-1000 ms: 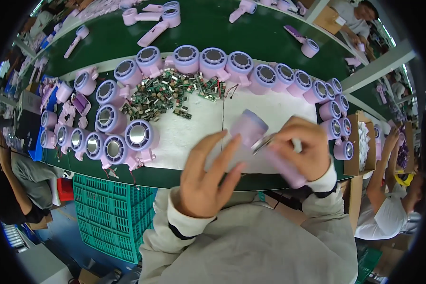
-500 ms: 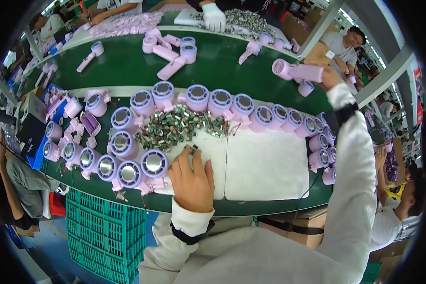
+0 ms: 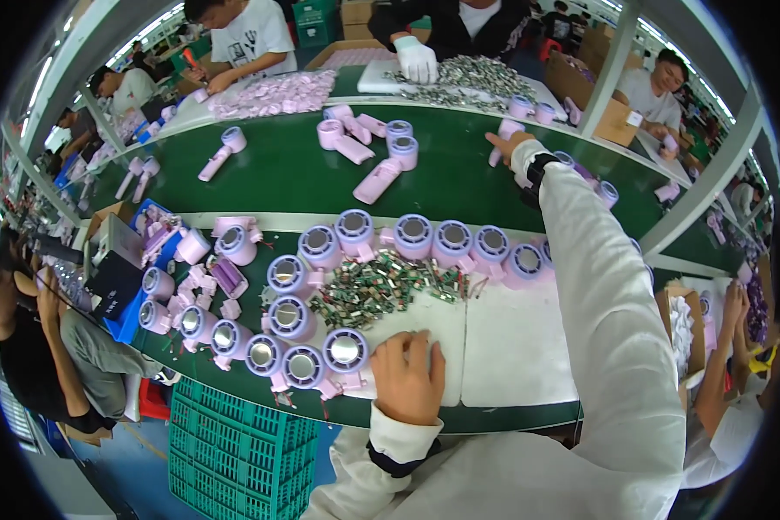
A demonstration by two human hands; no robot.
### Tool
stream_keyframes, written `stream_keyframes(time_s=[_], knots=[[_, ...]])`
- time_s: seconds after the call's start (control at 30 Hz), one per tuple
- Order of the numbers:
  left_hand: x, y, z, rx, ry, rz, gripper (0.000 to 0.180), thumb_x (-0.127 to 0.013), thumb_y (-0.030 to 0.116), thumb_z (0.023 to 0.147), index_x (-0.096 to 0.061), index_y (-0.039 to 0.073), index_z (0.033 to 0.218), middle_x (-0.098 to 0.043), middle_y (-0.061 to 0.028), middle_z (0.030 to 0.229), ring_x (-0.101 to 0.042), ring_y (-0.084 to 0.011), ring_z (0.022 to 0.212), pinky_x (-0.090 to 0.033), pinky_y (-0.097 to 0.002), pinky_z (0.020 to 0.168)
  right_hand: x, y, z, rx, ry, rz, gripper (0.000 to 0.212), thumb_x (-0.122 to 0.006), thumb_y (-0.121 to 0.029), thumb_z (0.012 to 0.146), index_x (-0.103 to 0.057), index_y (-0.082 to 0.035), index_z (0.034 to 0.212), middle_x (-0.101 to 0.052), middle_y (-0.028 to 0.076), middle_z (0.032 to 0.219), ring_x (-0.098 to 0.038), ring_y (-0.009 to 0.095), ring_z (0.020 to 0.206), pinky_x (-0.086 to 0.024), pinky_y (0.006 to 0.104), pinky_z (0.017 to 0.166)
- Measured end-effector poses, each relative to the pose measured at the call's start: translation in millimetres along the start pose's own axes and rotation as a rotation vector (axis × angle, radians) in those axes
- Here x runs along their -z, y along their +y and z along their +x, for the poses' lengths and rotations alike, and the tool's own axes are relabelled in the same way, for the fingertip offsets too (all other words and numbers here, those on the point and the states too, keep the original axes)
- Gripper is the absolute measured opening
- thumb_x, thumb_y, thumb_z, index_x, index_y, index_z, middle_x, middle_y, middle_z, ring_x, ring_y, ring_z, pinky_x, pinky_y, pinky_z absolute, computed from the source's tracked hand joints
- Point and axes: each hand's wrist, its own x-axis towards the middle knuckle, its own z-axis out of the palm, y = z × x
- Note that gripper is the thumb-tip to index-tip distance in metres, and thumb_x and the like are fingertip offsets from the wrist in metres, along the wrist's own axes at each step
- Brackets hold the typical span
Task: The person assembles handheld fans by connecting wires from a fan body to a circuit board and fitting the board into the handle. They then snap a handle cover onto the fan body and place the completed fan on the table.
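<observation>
My left hand (image 3: 407, 374) rests open on the white foam board (image 3: 516, 368), its fingers stretched toward a heap of small green circuit boards (image 3: 381, 284). My right arm reaches far across the bench to the green belt. There my right hand (image 3: 513, 146) lies over a pink handheld fan (image 3: 511, 127), a finger stretched across it; a firm grip is not visible. Round pink-and-lavender fan heads (image 3: 345, 349) with silver centres ring the circuit boards. More fans (image 3: 607, 194) lie beside my right forearm, which hides part of the row of heads.
A blue bin (image 3: 130, 314) of pink parts stands at the bench's left end. Further fans (image 3: 381, 180) lie along the belt. Across it, a co-worker's gloved hand (image 3: 418, 61) touches another circuit-board pile. A metal post (image 3: 611, 69) rises at the far right. Green crates (image 3: 234, 451) stand below the bench.
My right hand has let go of one handheld fan and moved farther away and left, onto another. My left hand has drawn back from the circuit boards. The whole view has shifted.
</observation>
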Motion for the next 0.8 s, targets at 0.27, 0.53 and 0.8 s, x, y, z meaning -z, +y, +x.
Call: stream_keyframes(time_s=[0.27,0.53,0.8], knots=[[-6,-2,-3,-0.041,-0.004,-0.074,0.023,-0.077,0.001,0.079,-0.065,0.006,0.098,-0.063,-0.0114,0.100,-0.061,-0.0317,0.093,-0.048,-0.0426,0.082,31,55,33,0.092,-0.047,0.083,0.048,-0.064,-0.055,0.085,-0.078,-0.010,0.085,-0.073,0.013,0.084,-0.070,0.021,0.075,-0.053,0.0377,0.072],[5,-1,-1,-0.022,-0.080,-0.333,0.019,-0.074,-0.002,0.085,-0.066,0.003,0.102,-0.069,-0.0129,0.100,-0.067,-0.0318,0.091,-0.054,-0.0363,0.079,157,51,-196,0.639,-0.246,0.459,0.033,-0.063,-0.036,0.086,-0.063,-0.004,0.080,-0.052,0.001,0.068,-0.049,0.009,0.067,-0.037,0.0289,0.056],[29,7,4,0.146,-0.086,-0.502,0.026,-0.074,-0.002,0.087,-0.069,0.000,0.112,-0.071,-0.0132,0.098,-0.069,-0.0224,0.085,-0.055,-0.0308,0.079,145,55,-429,0.946,-0.206,0.155,0.025,-0.081,-0.017,0.072,-0.056,-0.010,0.072,-0.051,0.003,0.059,-0.056,0.021,0.050,-0.044,0.0330,0.047]])
